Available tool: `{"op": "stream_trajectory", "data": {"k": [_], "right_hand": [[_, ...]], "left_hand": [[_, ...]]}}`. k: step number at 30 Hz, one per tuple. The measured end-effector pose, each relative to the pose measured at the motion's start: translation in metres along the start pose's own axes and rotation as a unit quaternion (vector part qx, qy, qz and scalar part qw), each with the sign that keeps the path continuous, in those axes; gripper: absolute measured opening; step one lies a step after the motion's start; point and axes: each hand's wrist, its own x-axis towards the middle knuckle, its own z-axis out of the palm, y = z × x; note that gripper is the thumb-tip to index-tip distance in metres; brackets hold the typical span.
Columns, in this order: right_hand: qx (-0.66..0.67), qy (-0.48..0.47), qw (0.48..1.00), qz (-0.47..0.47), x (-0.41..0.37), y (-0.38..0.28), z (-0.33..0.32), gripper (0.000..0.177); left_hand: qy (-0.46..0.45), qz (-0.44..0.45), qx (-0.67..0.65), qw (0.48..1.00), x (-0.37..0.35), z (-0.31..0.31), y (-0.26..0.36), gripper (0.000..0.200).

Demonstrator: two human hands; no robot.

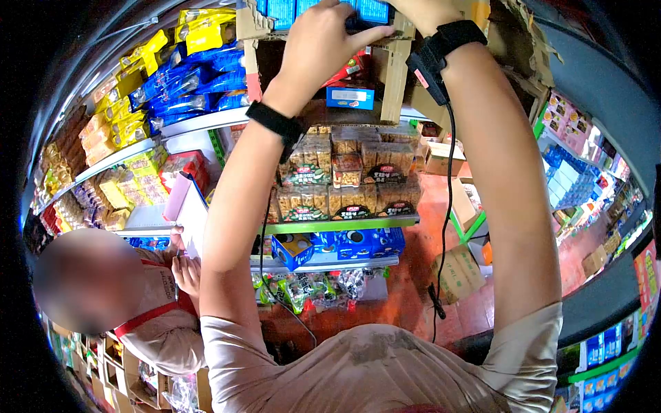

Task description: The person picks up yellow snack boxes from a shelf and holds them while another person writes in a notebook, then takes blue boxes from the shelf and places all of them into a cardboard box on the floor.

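Both my arms reach up to a torn cardboard box [394,76] at the top of the view. My left hand [320,48] is at blue packs [281,12] in the box's upper part, its thumb stretched to the right and its other fingertips partly hidden. My right hand [421,12] is cut off by the top edge, so its fingers do not show. Below the hands, a blue box [350,98] and a red pack [350,69] sit in the lower opening. Black straps with cables are round both wrists.
Shelves ahead hold clear packs of snacks [306,165] and blue boxes [372,242]. Yellow and blue bags [206,76] fill the left shelves. Another person [162,310] stands at the lower left with a clipboard. Cardboard boxes [458,275] lie on the red floor [413,303].
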Motion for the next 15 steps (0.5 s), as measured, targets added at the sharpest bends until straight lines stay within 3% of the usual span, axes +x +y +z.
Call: {"op": "stream_trajectory", "data": {"k": [2, 5, 6, 7, 9, 10, 11, 13, 14, 15], "right_hand": [[0.008, 0.054, 0.998, -0.011, -0.001, 0.005, 0.009, 0.072], [0.039, 0.059, 0.997, -0.008, -0.014, 0.004, -0.007, 0.072], [0.050, 0.027, 0.997, -0.044, -0.024, 0.010, -0.028, 0.076], [0.081, 0.070, 0.994, -0.001, -0.026, 0.011, -0.032, 0.075], [0.089, 0.089, 0.992, -0.026, -0.042, 0.008, -0.061, 0.077], [0.063, 0.055, 0.997, 0.001, -0.039, 0.005, -0.071, 0.083], [0.095, 0.115, 0.987, -0.051, -0.058, 0.001, -0.083, 0.079], [0.247, 0.099, 0.964, -0.006, -0.051, 0.003, -0.096, 0.063], [0.325, 0.223, 0.917, -0.064, -0.054, 0.010, -0.083, 0.055], [0.432, 0.124, 0.893, 0.007, -0.050, 0.014, -0.085, 0.050]], "left_hand": [[0.017, -0.028, -0.002, 0.999, 0.003, 0.003, 0.006, 0.056], [0.025, -0.016, 0.017, 0.999, 0.007, 0.005, 0.014, 0.063], [0.058, -0.032, 0.038, 0.997, 0.004, 0.010, 0.026, 0.075], [0.021, -0.065, 0.004, 0.998, 0.009, 0.009, 0.028, 0.086], [0.127, -0.041, -0.014, 0.991, 0.011, 0.014, 0.036, 0.086], [0.137, -0.068, -0.029, 0.988, 0.013, 0.009, 0.046, 0.074], [0.140, -0.068, -0.026, 0.987, 0.013, -0.002, 0.049, 0.074], [0.110, -0.181, -0.182, 0.960, 0.009, -0.028, 0.050, 0.059], [0.155, -0.202, -0.265, 0.930, 0.004, -0.040, 0.049, 0.045], [0.252, -0.132, -0.248, 0.926, -0.002, -0.049, 0.039, 0.044]]}}
